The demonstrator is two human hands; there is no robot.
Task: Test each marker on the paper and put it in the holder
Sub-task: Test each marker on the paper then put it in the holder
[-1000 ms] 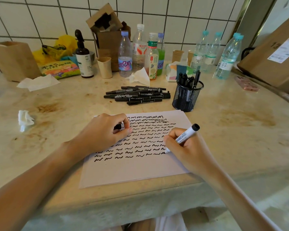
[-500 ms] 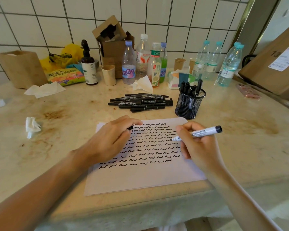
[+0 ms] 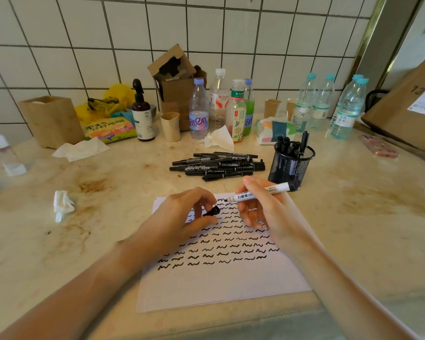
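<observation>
While my right hand (image 3: 263, 209) pinches the white marker (image 3: 258, 193) level above the paper (image 3: 221, 285), its bare tip points toward my left hand (image 3: 182, 224), which has the black cap (image 3: 212, 211) nipped between thumb and curled fingers. Both hands are closed on what they hold, and I judge they sit close together just above the middle of the frame so the cap can go back on before the marker is put away. The tip is clear of the sheet, not touching it.

Rows of black squiggles cover most of the paper, with a blank band left along its lower edge. It lies flat on the surface (image 3: 366, 229) near the front edge.

Right of centre, just above my right hand, stands the black mesh holder (image 3: 290, 165), upright, with several dark markers already standing in it, ends up. To its left, a pile of black markers (image 3: 217, 164) lies loose on the surface; I take these as untested. Along the tiled wall at the top stand water bottles (image 3: 346, 109) and paper cups (image 3: 170, 126).
</observation>
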